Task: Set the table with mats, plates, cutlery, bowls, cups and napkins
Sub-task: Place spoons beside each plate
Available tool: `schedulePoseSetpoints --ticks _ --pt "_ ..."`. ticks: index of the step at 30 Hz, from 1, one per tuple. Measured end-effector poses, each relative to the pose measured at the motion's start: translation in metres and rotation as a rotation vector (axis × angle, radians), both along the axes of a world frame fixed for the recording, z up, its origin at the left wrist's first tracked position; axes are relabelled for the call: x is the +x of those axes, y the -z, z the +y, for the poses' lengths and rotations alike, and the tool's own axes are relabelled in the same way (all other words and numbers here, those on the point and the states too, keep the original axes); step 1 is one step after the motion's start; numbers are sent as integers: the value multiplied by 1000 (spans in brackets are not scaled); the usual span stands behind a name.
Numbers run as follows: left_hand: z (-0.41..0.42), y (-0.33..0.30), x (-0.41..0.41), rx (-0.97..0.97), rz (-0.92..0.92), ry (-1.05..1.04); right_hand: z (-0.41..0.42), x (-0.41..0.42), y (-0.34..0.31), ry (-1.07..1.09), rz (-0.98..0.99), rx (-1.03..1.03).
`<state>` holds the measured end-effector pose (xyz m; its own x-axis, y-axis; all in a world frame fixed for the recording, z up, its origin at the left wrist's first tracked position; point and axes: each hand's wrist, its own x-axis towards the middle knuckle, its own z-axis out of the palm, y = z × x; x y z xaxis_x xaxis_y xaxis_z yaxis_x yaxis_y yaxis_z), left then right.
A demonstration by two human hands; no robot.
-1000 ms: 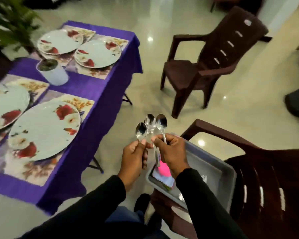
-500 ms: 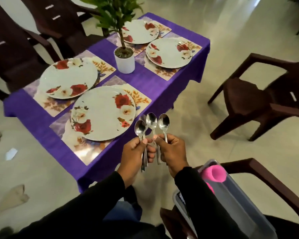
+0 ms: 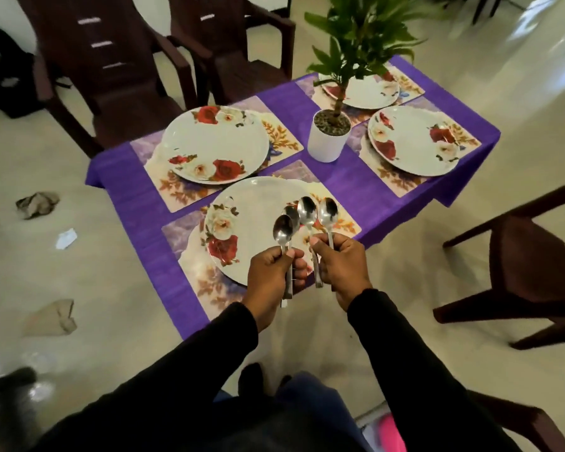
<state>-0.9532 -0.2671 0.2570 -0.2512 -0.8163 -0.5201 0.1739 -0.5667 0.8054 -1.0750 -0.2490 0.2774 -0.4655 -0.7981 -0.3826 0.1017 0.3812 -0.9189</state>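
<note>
Four shiny steel spoons (image 3: 302,216) stand bowl-up in a small fan above the near corner of the table, held over the nearest round white plate with red and cream roses (image 3: 252,226). The left hand (image 3: 269,275) is curled round the handles of two of them, thumb pressed on top; the right hand (image 3: 343,269) is curled round the handles of the other two, and one handle sticks out below its fingers. Both hands sit close side by side, knuckles nearly touching, with black sleeves (image 3: 415,370) running back toward the camera.

That nearest plate lies on a rectangular floral placemat in purple and cream (image 3: 183,236). A second rose plate (image 3: 214,145) lies on its own mat just beyond, a third (image 3: 415,141) on a mat at the right end, and a fourth (image 3: 369,93) is partly hidden behind the leaves of a green plant in a white cylindrical pot (image 3: 328,138), which stands between the place settings. All of this rests on a purple tablecloth (image 3: 346,182) that hangs over the table edges.

Dark brown plastic chairs stand round the table: two at the far side (image 3: 111,70) and one at the right (image 3: 529,265). Crumpled brown paper scraps (image 3: 38,203) lie on the pale tiled floor (image 3: 111,321) to the left. A pink object (image 3: 390,433) shows at the bottom edge, too cropped to identify.
</note>
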Motion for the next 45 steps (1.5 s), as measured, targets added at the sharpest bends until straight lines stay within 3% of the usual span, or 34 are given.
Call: schedulePoseSetpoints --ticks 10,20,31,45 --pt "-46 36 23 102 -71 -181 -75 2 34 -217 78 77" --pt "-91 52 -22 242 -134 -366 -147 -67 73 -440 100 161" --pt "-99 75 -65 356 -133 -480 -188 -140 111 -440 219 274" --pt "-107 93 -73 318 -231 -483 -196 -142 116 -382 190 344"
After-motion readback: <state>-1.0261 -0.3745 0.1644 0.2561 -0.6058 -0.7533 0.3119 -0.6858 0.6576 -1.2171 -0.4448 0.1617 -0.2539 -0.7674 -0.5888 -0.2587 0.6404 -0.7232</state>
